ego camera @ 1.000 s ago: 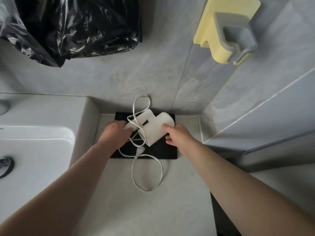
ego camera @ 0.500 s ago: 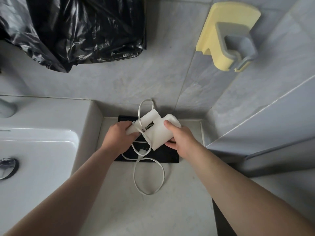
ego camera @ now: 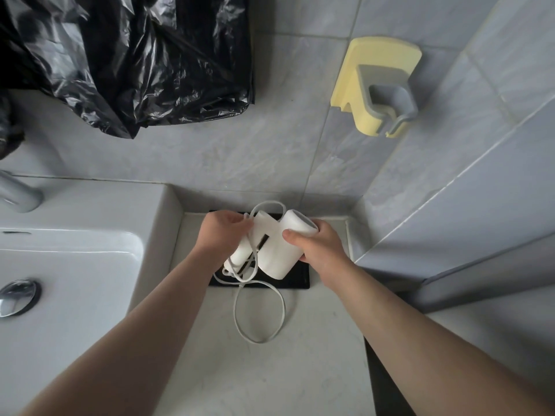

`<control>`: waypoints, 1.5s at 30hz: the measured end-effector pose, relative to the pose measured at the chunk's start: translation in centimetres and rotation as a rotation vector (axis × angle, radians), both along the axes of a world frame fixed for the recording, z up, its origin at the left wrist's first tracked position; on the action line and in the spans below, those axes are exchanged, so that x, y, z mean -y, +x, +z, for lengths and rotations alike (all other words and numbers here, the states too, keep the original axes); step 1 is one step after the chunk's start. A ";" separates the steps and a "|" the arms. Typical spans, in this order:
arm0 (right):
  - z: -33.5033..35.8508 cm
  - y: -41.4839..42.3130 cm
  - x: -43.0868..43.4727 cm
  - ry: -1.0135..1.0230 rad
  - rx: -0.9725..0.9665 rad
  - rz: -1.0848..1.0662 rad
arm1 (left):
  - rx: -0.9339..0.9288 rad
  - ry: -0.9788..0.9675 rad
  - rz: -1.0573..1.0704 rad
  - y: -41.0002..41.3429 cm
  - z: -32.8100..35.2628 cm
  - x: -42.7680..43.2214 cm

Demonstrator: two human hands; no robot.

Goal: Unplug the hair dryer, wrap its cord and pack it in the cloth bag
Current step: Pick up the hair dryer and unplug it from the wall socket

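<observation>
While both hands work at the far end of the counter (ego camera: 270,370), the hair dryer (ego camera: 276,250) hangs between them, lifted just above the black cloth bag (ego camera: 297,280) lying flat at the back, approx 12 o'clock from the body.

Right hand (ego camera: 318,250): closed round the barrel, thumb on top, fingers under. Firm hold by the look of it.
Left hand (ego camera: 222,238): closed on the folded handle, pinching a turn of the cord (ego camera: 259,322) at approx 10 o'clock of the dryer body.

Barrel long axis runs approx 1 o'clock to 7 o'clock; open end toward 1. Handle sits on the 9 o'clock side, folded roughly parallel.

Cord: a few loose turns round the handle, small loop sticking up at 12 o'clock, one big slack loop lying on the counter toward 6 o'clock. Plug poss. the white lump near 8 o'clock of the handle; not sure. No wall socket in view, so unplugging looks done.

Judgement: wrapping is the step in hand, partly done. Slack lies on the near side, 6 o'clock from both hands, left hand nearer it. Next turn prob. needs the left to gather that loop while the right steadies the body. Bag opening can't be made out.
</observation>
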State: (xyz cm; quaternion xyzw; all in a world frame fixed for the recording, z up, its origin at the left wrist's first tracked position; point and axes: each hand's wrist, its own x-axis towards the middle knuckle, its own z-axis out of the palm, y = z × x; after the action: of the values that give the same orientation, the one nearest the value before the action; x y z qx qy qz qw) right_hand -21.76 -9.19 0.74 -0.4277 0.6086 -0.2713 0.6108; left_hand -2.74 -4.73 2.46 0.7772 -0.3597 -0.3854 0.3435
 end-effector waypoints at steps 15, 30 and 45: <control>3.1 -1.2 0.5 -0.042 0.030 -0.227 | 0.239 -0.091 -0.344 0.4 1.6 -6.1; 8.6 -1.9 -1.9 -0.275 0.002 -0.056 | 0.538 -0.204 -0.226 -1.6 4.2 -7.7; 13.4 -2.9 -6.0 -0.488 0.200 -0.010 | 0.363 -0.466 -0.160 -3.5 10.4 -7.4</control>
State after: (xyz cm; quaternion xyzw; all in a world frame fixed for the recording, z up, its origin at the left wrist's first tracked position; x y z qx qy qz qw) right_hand -24.66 -3.15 14.11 -0.5305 0.4636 -0.4540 0.5454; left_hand -6.23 2.66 12.89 0.7029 -0.5539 -0.1732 0.4112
